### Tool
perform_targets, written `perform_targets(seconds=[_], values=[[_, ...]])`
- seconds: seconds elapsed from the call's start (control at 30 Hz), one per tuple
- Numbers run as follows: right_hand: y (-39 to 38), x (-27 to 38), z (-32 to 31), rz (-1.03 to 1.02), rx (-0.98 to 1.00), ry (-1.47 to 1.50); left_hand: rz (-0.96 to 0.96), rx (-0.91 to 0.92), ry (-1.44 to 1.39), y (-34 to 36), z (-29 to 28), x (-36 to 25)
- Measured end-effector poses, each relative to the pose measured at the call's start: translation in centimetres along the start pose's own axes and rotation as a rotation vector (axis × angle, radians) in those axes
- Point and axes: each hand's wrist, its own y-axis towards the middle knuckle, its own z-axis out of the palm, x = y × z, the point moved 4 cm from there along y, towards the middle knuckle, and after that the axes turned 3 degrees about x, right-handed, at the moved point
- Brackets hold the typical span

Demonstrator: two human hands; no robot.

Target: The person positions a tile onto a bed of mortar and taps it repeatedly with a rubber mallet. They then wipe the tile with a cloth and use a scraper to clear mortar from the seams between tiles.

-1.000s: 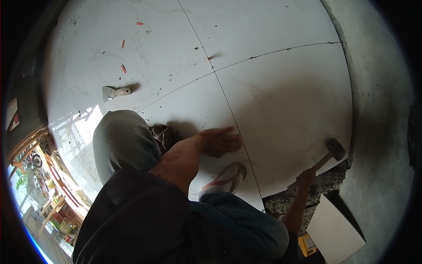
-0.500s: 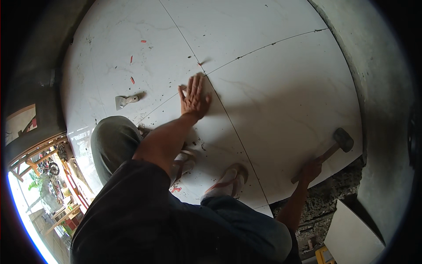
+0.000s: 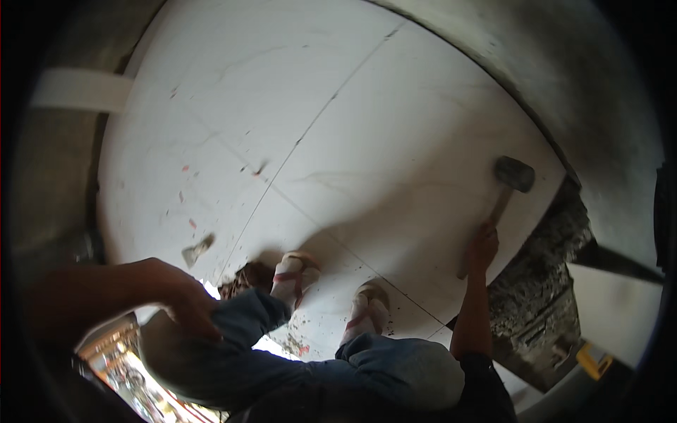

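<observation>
- Nearest lie the person's bent knees in blue jeans (image 3: 409,374).
- The left hand (image 3: 189,302) hangs at the left knee with its fingers pointing down; its palm side is hidden and the hand is blurred, so I cannot tell how wide its grasp is, nor whether it touches the knee.
- Two sandals (image 3: 368,310) with reddish straps, worn over pale socks, stand on the tile floor (image 3: 402,134), well apart from the mallet.
- A crumpled dark brown bundle (image 3: 247,279) lies just beside the left foot.
- The right hand (image 3: 482,247) is wrapped around the wooden handle (image 3: 500,204) of a mallet (image 3: 514,175), with the butt end showing below the fist.
- The mallet's dark head is farther forward, over the right part of the white tiles; whether it touches them I cannot tell.
- To the right of the forearm is a rough, dark patch of rubble (image 3: 539,289), with a yellow object (image 3: 594,361) near its edge and a pale slab (image 3: 613,303) beside it.
- Left of the feet and farther off, a scraper (image 3: 197,251) lies on the tiles, blurred.
- Beyond it are small red bits (image 3: 192,223).
- Dark joint lines (image 3: 297,143) cross ahead of the feet.
- Farthest, a grey wall (image 3: 564,77) borders the floor.
</observation>
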Motion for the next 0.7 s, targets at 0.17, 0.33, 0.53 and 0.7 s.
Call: perform_targets(seconds=[0.17, 0.33, 0.53, 0.7], values=[[-0.5, 2.8, -2.5, 0.059, -0.078, -0.086, 0.286, -0.97, -0.114, -12.8, -22.5, -5.3], [-0.6, 3.8, -0.3, 0.023, -0.041, -0.052, 0.24, -1.874, -0.121, -10.8, -46.1, -1.2], [-0.9, 4.7, 0.0, 0.017, -0.038, -0.023, 0.173, -2.342, -0.002, -14.1, -59.3, -0.5], [-0.6, 4.6, -1.1, 0.146, -0.053, -0.068, 0.138, -2.292, 0.097, -18.2, -62.5, -1.5]])
